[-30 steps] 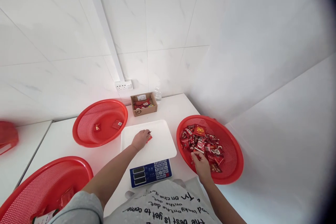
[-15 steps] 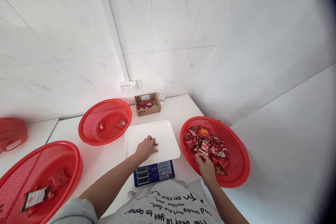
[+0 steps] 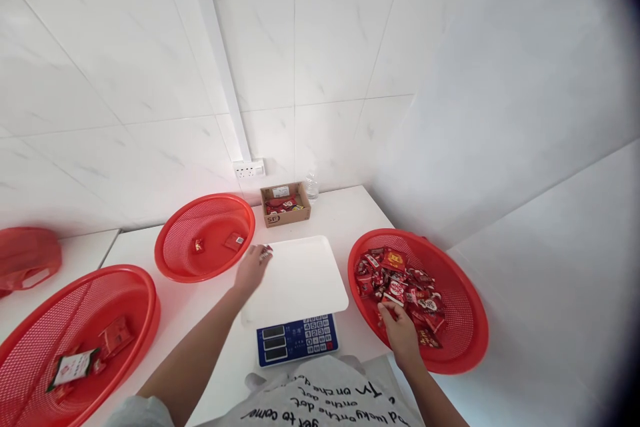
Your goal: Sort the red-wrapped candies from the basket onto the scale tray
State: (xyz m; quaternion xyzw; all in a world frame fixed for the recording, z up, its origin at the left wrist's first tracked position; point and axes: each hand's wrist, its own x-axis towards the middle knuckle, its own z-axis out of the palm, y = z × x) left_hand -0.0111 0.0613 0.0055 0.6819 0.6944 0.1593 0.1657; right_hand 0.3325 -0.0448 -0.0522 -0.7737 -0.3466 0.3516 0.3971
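My left hand (image 3: pixel 251 272) is over the left edge of the white tray (image 3: pixel 305 280) of a weighing scale. Its fingers are closed on a small red candy packet (image 3: pixel 267 251), whose end sticks out past the fingertips. My right hand (image 3: pixel 400 332) is inside the near-left part of the right red basket (image 3: pixel 467 340), above a heap of red wrapped candies (image 3: pixel 400 288). Thumb and fingers are pinched together there; what they hold, if anything, is hidden. In front of the tray shows the scale's blue keypad (image 3: pixel 299 340).
A red basket (image 3: pixel 173 268) with a couple of packets stands left of the tray. A larger red basket (image 3: pixel 145 340) with several packets is nearer at left. Behind the tray are a cardboard box (image 3: pixel 287 217) of packets and a clear plastic bottle (image 3: pixel 312 187) by the wall.
My left hand has lifted the small candy packet off the tray and moved left and away from me. My right hand stays in the right basket. The view has shifted slightly.
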